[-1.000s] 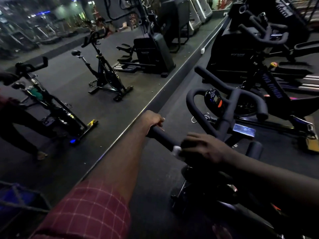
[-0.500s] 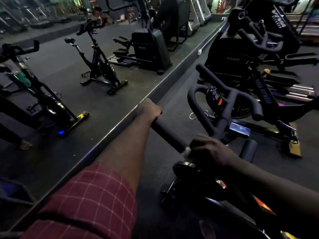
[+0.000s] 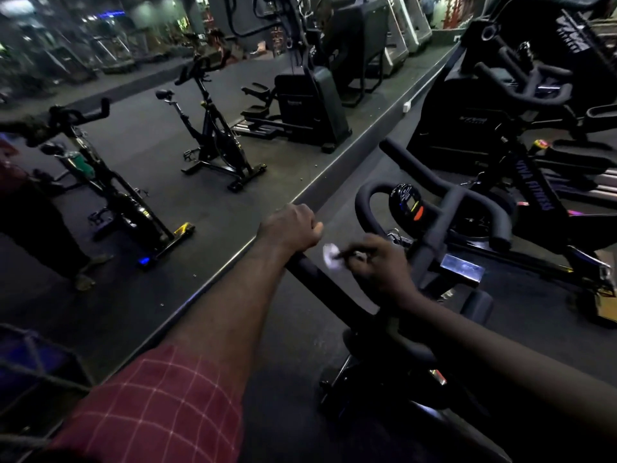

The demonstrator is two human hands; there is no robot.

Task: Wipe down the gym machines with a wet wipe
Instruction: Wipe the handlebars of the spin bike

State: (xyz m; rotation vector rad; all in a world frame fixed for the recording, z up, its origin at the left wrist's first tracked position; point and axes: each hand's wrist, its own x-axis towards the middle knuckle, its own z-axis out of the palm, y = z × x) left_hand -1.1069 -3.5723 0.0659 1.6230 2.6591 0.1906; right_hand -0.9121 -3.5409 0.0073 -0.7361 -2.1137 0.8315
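Left hand [image 3: 290, 225] wraps the end of the spin-bike handlebar [image 3: 327, 292], right hand [image 3: 380, 262] pinches the wet wipe [image 3: 330, 257] onto that bar: early days, it seems, with the neighbouring bike [image 3: 537, 195] and others waiting.

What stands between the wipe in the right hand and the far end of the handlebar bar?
Only the left hand, whose grip covers that end of the bar. The short stretch between it and the wipe, pinched by the right hand, looks bare.
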